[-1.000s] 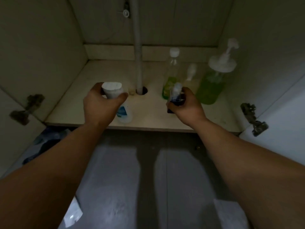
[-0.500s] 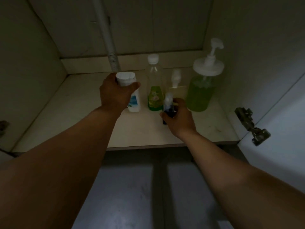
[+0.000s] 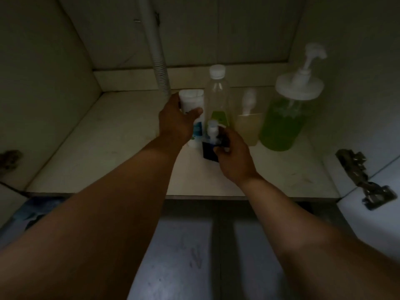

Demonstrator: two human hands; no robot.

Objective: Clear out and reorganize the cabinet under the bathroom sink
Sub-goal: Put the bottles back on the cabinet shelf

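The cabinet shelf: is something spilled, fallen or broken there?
Nothing stands out. All five containers stand upright on the shelf; the left hand grips the white tube, the right hand the dark bottle. No spill shows.

The pale cabinet floor point(image 3: 108, 148) lies bare on the left, offering open passage up to the grey corrugated drain pipe point(image 3: 159, 68). To the right a row crowds the back: clear plastic bottle with green liquid point(image 3: 217, 100), small yellowish pump bottle point(image 3: 249, 124), large green pump dispenser point(image 3: 287, 118). A metal door hinge point(image 3: 365, 180) juts at the right edge.
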